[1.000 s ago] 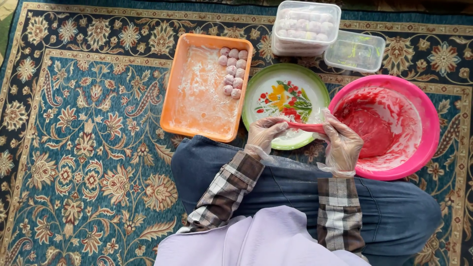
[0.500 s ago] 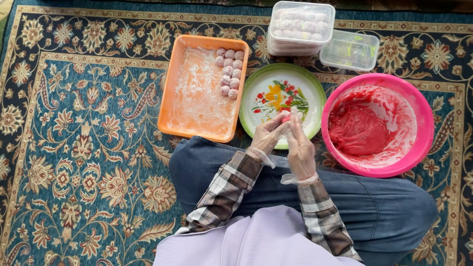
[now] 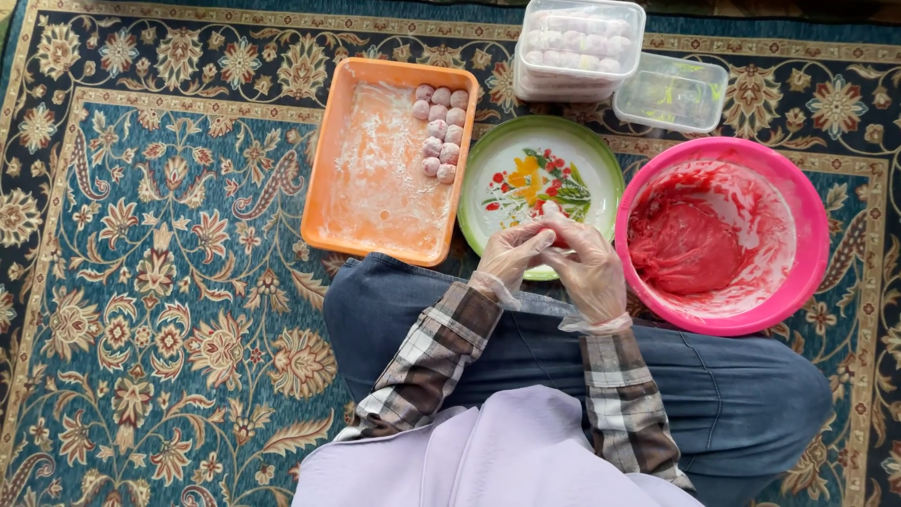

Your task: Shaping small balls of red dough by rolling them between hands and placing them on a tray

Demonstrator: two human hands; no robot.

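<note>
Both hands wear thin clear plastic gloves and meet over the near rim of a green-edged plate (image 3: 507,150) painted with flowers. My left hand (image 3: 511,255) and my right hand (image 3: 589,268) are cupped together around a small piece of red dough, which is mostly hidden between the palms. To the right stands a pink bowl (image 3: 807,225) holding a mass of red dough (image 3: 685,246). To the left lies an orange tray (image 3: 328,178) dusted with white flour, with several pale pink dough balls (image 3: 439,131) in its far right corner.
I sit cross-legged on a patterned blue and red carpet (image 3: 150,282), my jeans-clad knees under my hands. Behind the plate are a lidded clear container (image 3: 582,47) filled with pale balls and a clear container (image 3: 671,92) beside it.
My right hand has left the pink bowl and come left to meet my left hand. The two hands now press together around the piece of red dough.
</note>
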